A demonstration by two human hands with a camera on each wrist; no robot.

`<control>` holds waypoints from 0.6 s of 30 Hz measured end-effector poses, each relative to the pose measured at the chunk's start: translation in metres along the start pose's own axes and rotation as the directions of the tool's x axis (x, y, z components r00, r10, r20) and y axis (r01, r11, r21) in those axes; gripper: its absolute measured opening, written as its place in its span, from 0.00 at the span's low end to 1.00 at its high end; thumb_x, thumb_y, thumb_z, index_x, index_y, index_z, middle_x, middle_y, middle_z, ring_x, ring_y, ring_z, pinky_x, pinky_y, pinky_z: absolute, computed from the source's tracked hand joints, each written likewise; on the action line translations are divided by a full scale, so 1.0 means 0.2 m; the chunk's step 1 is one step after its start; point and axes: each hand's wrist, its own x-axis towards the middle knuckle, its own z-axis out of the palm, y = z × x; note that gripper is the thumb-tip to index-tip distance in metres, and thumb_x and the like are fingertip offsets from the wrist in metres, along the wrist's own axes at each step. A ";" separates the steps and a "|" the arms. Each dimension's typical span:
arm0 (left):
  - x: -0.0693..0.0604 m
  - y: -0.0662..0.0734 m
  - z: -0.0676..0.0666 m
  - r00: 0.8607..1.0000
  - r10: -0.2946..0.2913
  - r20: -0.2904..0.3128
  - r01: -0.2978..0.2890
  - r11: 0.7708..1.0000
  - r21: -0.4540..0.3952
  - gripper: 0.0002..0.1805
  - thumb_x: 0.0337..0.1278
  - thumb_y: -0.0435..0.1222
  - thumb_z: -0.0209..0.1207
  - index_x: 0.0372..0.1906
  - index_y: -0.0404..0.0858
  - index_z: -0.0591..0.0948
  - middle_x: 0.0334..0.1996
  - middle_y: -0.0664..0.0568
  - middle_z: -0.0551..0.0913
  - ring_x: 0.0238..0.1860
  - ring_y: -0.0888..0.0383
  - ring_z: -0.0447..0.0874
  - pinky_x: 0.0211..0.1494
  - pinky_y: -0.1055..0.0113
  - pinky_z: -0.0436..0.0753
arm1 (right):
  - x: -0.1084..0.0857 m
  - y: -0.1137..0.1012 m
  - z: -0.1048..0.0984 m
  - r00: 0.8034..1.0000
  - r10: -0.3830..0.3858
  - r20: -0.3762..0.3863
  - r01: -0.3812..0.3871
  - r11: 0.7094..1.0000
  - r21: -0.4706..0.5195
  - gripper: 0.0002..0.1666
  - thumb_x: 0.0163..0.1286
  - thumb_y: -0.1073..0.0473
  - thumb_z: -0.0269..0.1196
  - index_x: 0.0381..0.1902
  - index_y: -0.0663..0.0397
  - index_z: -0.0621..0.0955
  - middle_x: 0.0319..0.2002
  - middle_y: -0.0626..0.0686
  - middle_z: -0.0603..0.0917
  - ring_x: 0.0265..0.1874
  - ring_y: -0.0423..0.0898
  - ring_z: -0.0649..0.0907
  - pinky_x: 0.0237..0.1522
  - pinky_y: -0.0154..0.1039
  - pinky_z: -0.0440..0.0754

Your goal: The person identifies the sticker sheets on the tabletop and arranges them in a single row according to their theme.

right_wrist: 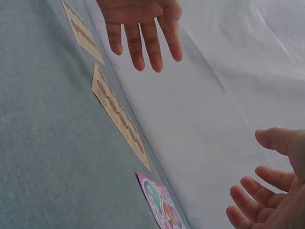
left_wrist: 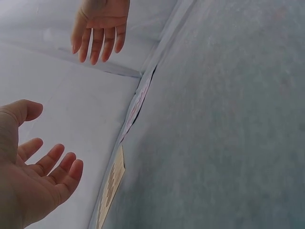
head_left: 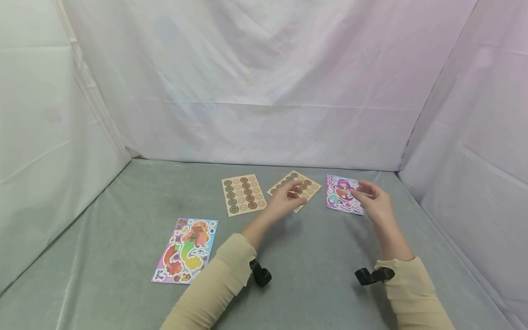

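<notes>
My left hand (head_left: 283,200) hovers over the table with fingers loosely bent and holds nothing. Beneath it in the head view lies a tilted tan sheet of round stickers (head_left: 310,184), partly hidden by the hand. My right hand (head_left: 376,204), also holding nothing, is above the table beside a purple mermaid sticker sheet (head_left: 335,198), covering its right edge. Left of the left hand lies another tan sheet of round stickers (head_left: 243,195). A larger mermaid sticker sheet (head_left: 187,250) lies nearer, left of the left forearm. Both wrist views show the hands apart from the sheets.
A grey cloth (head_left: 313,275) covers the table. White fabric walls (head_left: 264,133) rise at the back and on both sides. Each wrist carries a black strap-on mount, one at the left cuff (head_left: 261,273) and one at the right cuff (head_left: 373,276).
</notes>
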 end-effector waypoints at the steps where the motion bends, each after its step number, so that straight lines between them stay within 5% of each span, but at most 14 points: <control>1: 0.01 0.00 0.01 1.000 -0.004 -0.001 0.004 1.000 0.004 0.31 0.57 0.37 0.63 0.67 0.41 0.69 0.54 0.45 0.77 0.51 0.54 0.76 0.50 0.63 0.78 | 0.00 0.01 0.00 1.000 0.000 -0.008 0.000 1.000 0.001 0.38 0.70 0.45 0.59 0.71 0.56 0.63 0.65 0.62 0.68 0.62 0.57 0.68 0.60 0.51 0.70; 13: 0.08 -0.03 0.13 1.000 -0.026 -0.001 0.026 1.000 -0.007 0.30 0.56 0.35 0.63 0.65 0.39 0.71 0.53 0.44 0.78 0.50 0.54 0.78 0.47 0.67 0.79 | 0.06 0.08 0.01 0.997 0.044 -0.062 -0.044 0.999 0.004 0.36 0.70 0.47 0.59 0.70 0.57 0.66 0.63 0.61 0.70 0.60 0.55 0.70 0.58 0.50 0.72; 18: 0.10 -0.05 0.18 0.999 -0.040 -0.007 0.040 0.999 -0.027 0.29 0.55 0.34 0.63 0.64 0.38 0.72 0.52 0.42 0.79 0.48 0.55 0.78 0.46 0.67 0.79 | 0.11 0.15 0.01 0.994 0.042 -0.104 -0.044 0.999 -0.014 0.37 0.65 0.43 0.63 0.67 0.55 0.70 0.60 0.59 0.73 0.55 0.52 0.73 0.44 0.36 0.78</control>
